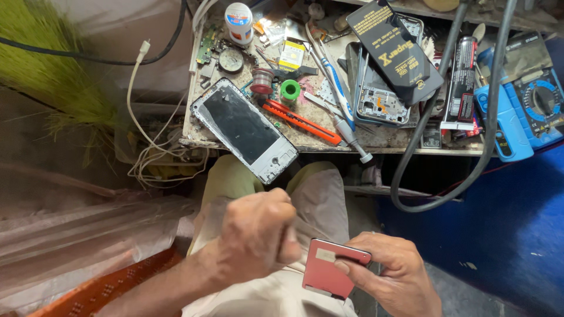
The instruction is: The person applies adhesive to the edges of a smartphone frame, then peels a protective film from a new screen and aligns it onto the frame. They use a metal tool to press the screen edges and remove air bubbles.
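Pink phone back cover [329, 271] sits at five o'clock above the person's lap, pinched at its edge by the right hand [395, 276]. The left hand [254, 235], at six o'clock, is curled in a fist beside it. A stripped phone frame [244, 130] overhangs the cluttered workbench [388, 141] at twelve o'clock.

The far bench [329, 141] was brightly lit; the near left hand [255, 235] was blurred, the edges distorted.

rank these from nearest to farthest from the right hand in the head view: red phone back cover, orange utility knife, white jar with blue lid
1. Red phone back cover: held in the right hand, over the lap.
2. Orange utility knife: on the bench, front middle.
3. White jar with blue lid: at the bench's far back.
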